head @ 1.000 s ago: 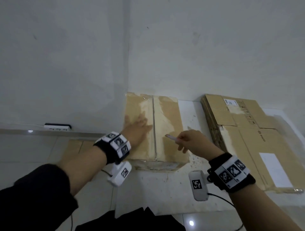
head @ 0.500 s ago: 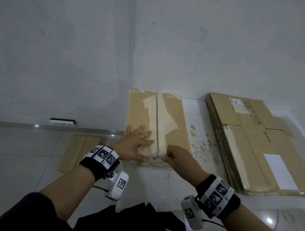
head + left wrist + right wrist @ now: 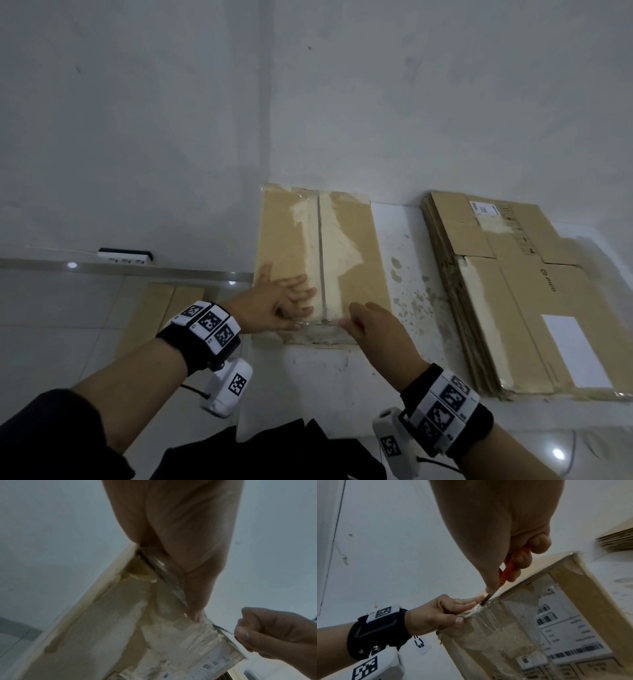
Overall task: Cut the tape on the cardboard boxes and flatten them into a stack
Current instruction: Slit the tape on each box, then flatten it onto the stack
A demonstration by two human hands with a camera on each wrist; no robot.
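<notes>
On the white bench (image 3: 342, 387) by the wall, my left hand (image 3: 274, 305) presses flat on the box (image 3: 356, 246); right hand (image 3: 373, 325) clenches the knife (image 3: 506, 572) (blade at near-edge tape (image 3: 488, 616)). Cut shallow, along the seam.

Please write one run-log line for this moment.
left hand: presses box top | right hand: grips orange cutter, blade at near end of taped seam | flattened stack: to the right
</notes>
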